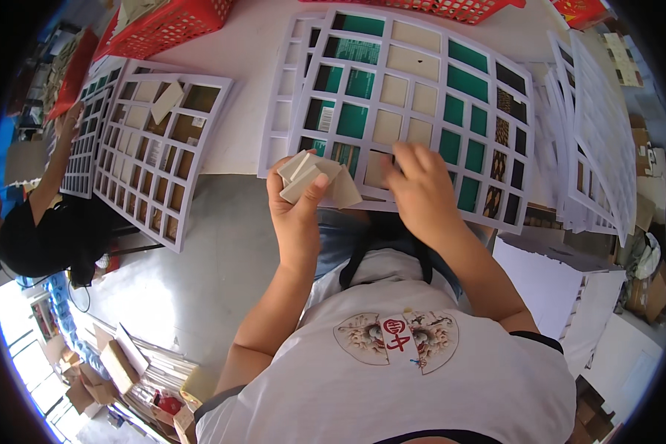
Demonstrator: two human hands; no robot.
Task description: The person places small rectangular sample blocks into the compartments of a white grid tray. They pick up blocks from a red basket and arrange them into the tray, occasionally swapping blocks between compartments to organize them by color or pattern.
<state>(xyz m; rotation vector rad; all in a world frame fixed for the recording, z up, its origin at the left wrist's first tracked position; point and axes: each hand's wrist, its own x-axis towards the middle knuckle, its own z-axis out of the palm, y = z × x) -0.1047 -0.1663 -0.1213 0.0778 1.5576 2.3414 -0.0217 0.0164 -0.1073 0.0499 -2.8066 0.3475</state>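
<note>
My left hand (292, 226) is closed around several square cream tiles (309, 180), fanned out between the thumb and fingers. It is just off the near left edge of a white grid board (442, 81). Over the near middle of this board hovers my right hand (425, 196), fingers bent and apart, with no tile visible in it. A cream tile (374, 170) lies in a cell beside its thumb. One column group of cells holds cream tiles; other cells show teal, black and patterned surfaces. What lies under the right palm is hidden.
More grid boards (216, 107) lie to the left, one with a loose tilted tile (167, 102). A co-worker's arm (55, 159) reaches in there. Red baskets (174, 31) stand at the back. Stacked boards (607, 140) lean at the right, above a white carton (536, 277).
</note>
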